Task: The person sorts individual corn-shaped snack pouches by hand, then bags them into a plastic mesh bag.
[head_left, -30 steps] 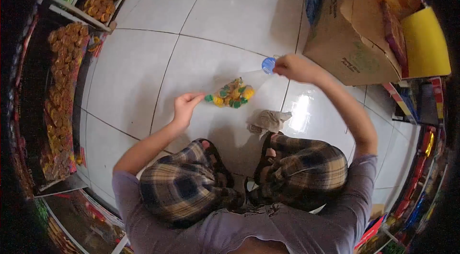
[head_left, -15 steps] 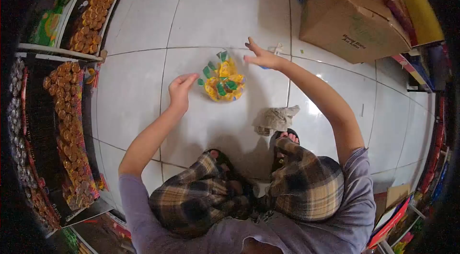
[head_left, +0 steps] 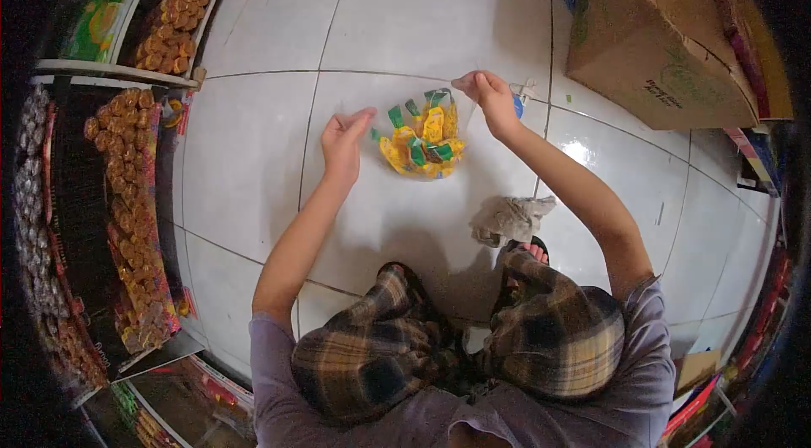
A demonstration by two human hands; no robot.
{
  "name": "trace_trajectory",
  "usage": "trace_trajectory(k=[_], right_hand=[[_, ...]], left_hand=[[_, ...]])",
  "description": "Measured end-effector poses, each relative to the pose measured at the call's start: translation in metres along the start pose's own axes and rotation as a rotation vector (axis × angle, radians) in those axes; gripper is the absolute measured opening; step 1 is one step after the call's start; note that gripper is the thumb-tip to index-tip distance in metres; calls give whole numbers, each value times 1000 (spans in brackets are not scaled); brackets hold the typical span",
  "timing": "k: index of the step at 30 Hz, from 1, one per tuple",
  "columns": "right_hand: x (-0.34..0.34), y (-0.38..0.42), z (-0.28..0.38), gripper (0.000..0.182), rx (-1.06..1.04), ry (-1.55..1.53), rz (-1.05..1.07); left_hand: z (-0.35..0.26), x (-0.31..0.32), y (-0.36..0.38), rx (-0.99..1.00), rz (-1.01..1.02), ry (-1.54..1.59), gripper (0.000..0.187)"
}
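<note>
A clear plastic bag holding several small yellow-and-green packets (head_left: 420, 146) is on the tiled floor in front of me. On its left side, my left hand (head_left: 345, 142) has its fingers pinched together at the edge of the clear plastic. My right hand (head_left: 492, 102) pinches the bag's upper right edge between thumb and fingers. The see-through film is faint, so its exact outline is hard to make out. Beyond my right hand lies a small blue-and-white item (head_left: 519, 99), partly hidden by the hand.
A crumpled greyish cloth (head_left: 511, 220) lies by my right foot. At the upper right stands a large cardboard box (head_left: 659, 51). Shelves on the left carry gold-wrapped pieces (head_left: 127, 186) and silver ones (head_left: 34, 169). More goods line the right edge.
My right hand has gone from spread fingers to a pinch on the bag's edge. My left hand stays at the bag's left side. The whole view has shifted slightly.
</note>
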State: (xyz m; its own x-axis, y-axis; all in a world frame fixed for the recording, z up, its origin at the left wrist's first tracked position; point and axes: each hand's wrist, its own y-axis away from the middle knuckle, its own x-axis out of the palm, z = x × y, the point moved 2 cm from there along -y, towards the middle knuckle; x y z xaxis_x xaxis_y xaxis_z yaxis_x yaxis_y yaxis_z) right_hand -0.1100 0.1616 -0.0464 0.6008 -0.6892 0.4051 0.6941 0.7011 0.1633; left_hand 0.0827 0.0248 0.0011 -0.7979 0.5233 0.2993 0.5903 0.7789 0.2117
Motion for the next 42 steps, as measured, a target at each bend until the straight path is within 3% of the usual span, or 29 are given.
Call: trace_trajectory(k=[4, 12, 14, 15, 17, 18, 20, 22, 24, 26, 27, 29, 31, 34, 38, 40, 42], right_hand=[[3, -3, -10, 21, 89, -129, -160], [36, 3, -6, 26, 48, -124, -101], [34, -1, -9, 23, -28, -224, 50], [32, 0, -13, 23, -23, -223, 54], [37, 9, -2, 17, -209, 208, 119], [34, 12, 5, 17, -208, 209, 119], [38, 19, 26, 17, -296, 726, 395], [34, 15, 19, 19, -200, 675, 402], [32, 14, 12, 20, -108, 621, 405], [37, 18, 20, 22, -395, 556, 247], [38, 22, 20, 22, -394, 557, 244], [44, 33, 27, 20, -58, 335, 235], [43, 27, 23, 21, -83, 267, 221], [40, 24, 21, 25, -25, 98, 163], [37, 23, 17, 27, 148, -70, 38], [39, 23, 16, 27, 157, 5, 73], [43, 25, 15, 27, 167, 82, 108]], left_hand=[[8, 8, -15, 3, 49, 65, 12], [21, 25, -23, 208, -33, -236, 12], [19, 27, -22, 253, -55, -278, 13], [17, 28, -21, 224, -31, -329, 14], [16, 27, -19, 192, -9, -381, 15], [17, 26, -20, 90, 36, -264, 16], [16, 31, -16, -16, 84, -144, 17], [19, 38, -10, -317, 10, 93, 20], [22, 43, -8, -395, 26, 154, 21], [20, 50, -4, -471, 42, 215, 23], [18, 54, 0, -437, 68, 191, 19], [17, 62, 7, -405, 95, 166, 18], [9, 73, 11, 57, 207, -128, 16], [-5, 90, 19, 215, 268, -291, 19], [2, 87, 16, 276, 282, -314, 19], [8, 89, 19, 19, 359, -147, 17], [16, 95, 19, 0, 356, -122, 17]])
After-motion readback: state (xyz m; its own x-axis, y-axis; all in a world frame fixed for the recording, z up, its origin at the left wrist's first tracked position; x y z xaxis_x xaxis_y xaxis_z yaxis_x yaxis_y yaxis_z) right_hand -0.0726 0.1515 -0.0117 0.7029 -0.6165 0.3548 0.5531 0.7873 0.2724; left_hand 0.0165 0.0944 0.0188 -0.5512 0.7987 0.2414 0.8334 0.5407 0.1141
